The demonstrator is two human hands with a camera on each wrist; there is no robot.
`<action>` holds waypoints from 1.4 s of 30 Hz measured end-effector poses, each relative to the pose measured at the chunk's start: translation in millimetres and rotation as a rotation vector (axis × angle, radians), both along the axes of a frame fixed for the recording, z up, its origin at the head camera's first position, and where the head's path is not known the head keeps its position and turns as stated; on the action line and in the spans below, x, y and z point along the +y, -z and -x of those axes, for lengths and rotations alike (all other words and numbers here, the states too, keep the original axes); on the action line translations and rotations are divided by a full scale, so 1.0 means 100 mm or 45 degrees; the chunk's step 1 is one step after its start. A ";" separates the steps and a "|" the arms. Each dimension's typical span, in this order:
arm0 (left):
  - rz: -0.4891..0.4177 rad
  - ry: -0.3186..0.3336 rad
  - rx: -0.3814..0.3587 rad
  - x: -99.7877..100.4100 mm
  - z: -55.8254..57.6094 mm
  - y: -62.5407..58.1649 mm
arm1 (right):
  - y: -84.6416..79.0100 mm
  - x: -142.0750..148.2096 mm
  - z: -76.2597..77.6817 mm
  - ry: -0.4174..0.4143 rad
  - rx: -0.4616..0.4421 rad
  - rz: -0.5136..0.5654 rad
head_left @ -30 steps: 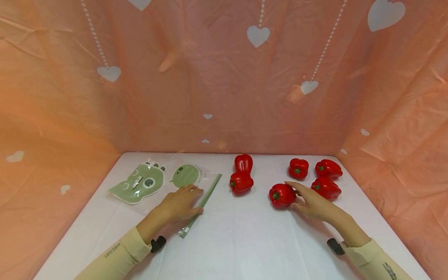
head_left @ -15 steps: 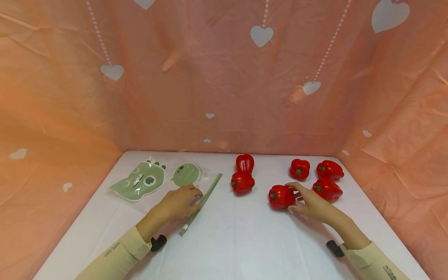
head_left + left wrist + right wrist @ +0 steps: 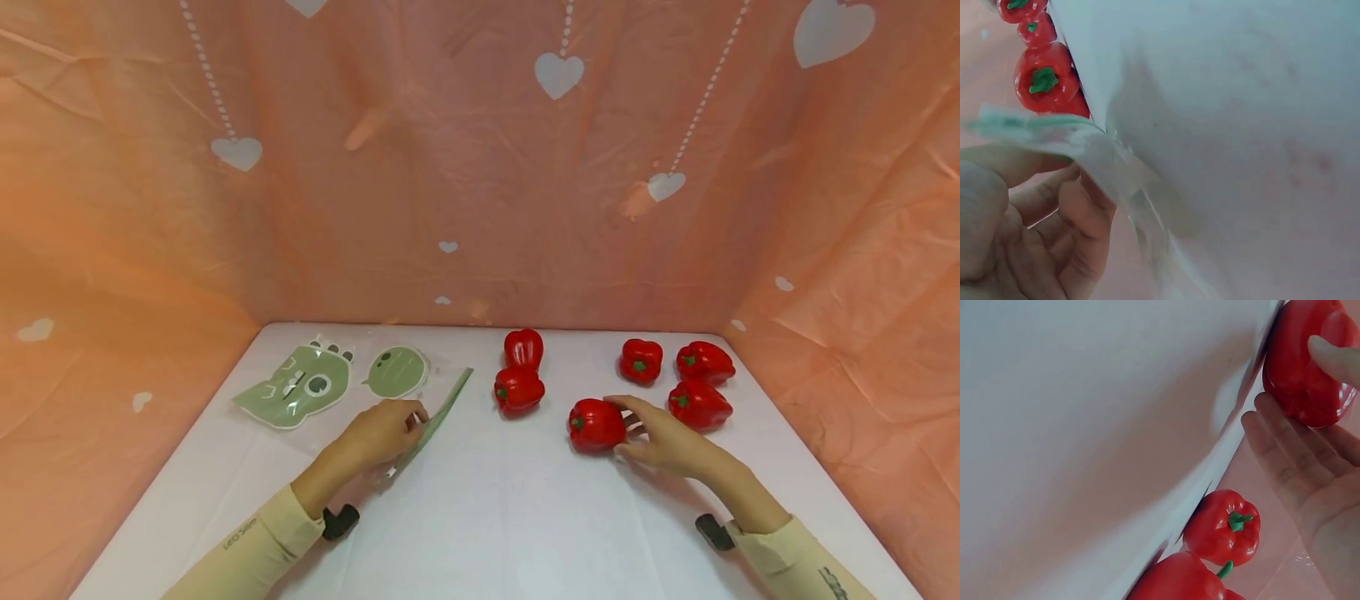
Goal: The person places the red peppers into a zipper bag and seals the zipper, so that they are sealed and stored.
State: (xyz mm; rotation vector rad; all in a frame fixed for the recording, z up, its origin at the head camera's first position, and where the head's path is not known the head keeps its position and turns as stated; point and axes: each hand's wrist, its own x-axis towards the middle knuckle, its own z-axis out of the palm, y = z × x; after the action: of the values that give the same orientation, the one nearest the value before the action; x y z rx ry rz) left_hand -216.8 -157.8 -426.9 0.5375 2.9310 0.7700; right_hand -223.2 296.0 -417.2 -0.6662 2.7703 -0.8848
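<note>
My left hand [image 3: 382, 433] pinches the green zip edge of a clear zip bag [image 3: 300, 387] printed with a green cartoon animal. In the left wrist view, thumb and fingers hold the clear plastic [image 3: 1116, 165], its edge bent up. The rest of the bag lies flat at the left of the table. My right hand [image 3: 663, 437] holds a red bell pepper [image 3: 596, 427] from its right side. The right wrist view has the thumb on this pepper [image 3: 1310, 375], with two fingers stretched out below and the other fingers partly hidden behind it.
Two bell peppers [image 3: 519, 392] touch each other at the table's middle back. Three more bell peppers [image 3: 699, 405] sit at the back right, just beyond my right hand. Orange cloth [image 3: 480, 167] with hearts encloses the white table [image 3: 495, 517] behind and at both sides.
The left fingers have closed on the bag's zip edge and its near end has lifted. My right hand and the pepper have shifted slightly left.
</note>
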 end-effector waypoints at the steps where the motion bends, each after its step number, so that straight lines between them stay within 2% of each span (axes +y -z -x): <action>1: -0.012 -0.006 -0.006 0.00 0.00 0.00 | 0.00 0.00 0.00 -0.007 -0.002 0.003; 6: -0.067 -0.002 -0.027 -0.03 0.02 -0.03 | 0.00 -0.03 0.00 -0.030 -0.004 0.024; 13: -0.167 0.064 -0.048 -0.07 0.05 -0.09 | 0.01 -0.09 0.00 -0.051 -0.019 0.066; 20: -0.135 0.037 -0.049 -0.09 0.06 -0.14 | 0.03 -0.21 0.00 -0.084 -0.006 0.089; 27: -0.193 0.063 -0.052 -0.11 0.06 -0.15 | 0.07 -0.33 -0.02 -0.126 -0.019 0.129; 34: -0.242 0.094 -0.035 -0.13 0.05 -0.16 | 0.10 -0.50 -0.08 -0.190 0.014 0.243; 42: -0.255 0.072 -0.026 -0.11 0.05 -0.16 | 0.08 -0.75 -0.15 -0.121 0.035 0.429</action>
State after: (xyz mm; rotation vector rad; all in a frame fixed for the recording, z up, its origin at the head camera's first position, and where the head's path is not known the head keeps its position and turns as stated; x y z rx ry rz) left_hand -221.8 -168.7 -410.6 0.6189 2.8232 1.0626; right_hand -208.2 220.6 -424.9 -0.8583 2.6087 -1.3455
